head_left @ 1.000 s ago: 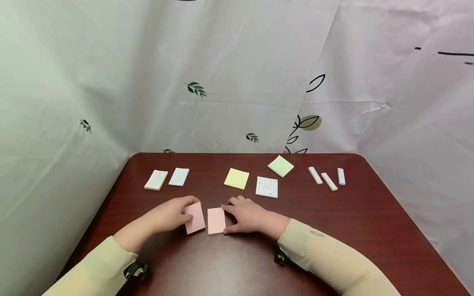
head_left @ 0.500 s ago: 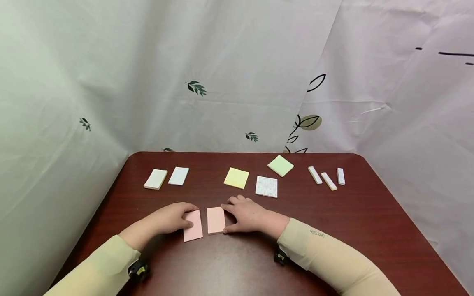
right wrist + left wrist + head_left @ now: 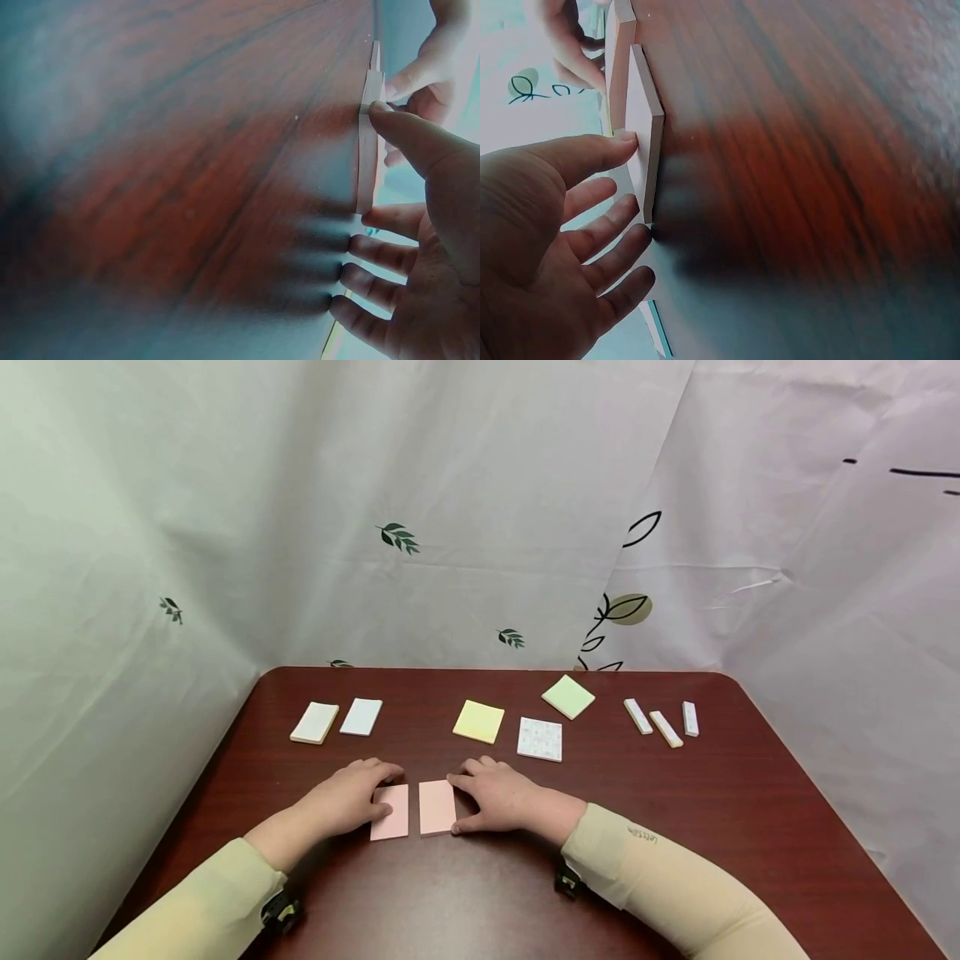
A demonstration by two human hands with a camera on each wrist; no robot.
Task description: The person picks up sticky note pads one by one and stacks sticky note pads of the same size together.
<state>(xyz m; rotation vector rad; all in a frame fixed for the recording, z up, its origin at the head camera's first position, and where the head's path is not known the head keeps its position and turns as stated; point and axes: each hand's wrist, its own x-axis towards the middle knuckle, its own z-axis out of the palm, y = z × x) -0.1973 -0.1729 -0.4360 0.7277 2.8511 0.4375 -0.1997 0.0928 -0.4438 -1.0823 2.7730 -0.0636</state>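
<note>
Two pink sticky note pads lie side by side with a narrow gap, long sides almost parallel. My left hand holds the left pink pad, thumb on its top face and forefinger at its far edge. In the left wrist view that thumb overlaps the left pad while the other fingers spread beside it. The right pink pad is held by my right hand, thumb at the near right corner, forefinger at the far right corner. The right wrist view shows this pad edge-on between thumb and forefinger.
On the dark red table, a cream pad and a white pad lie back left. A yellow pad, a patterned white pad and a green pad sit mid-back. Three narrow strips, one here, lie back right.
My left hand has brought its pink pad down and slightly left, then turned it straighter beside the right pad. The right hand and its pad have stayed almost still.
</note>
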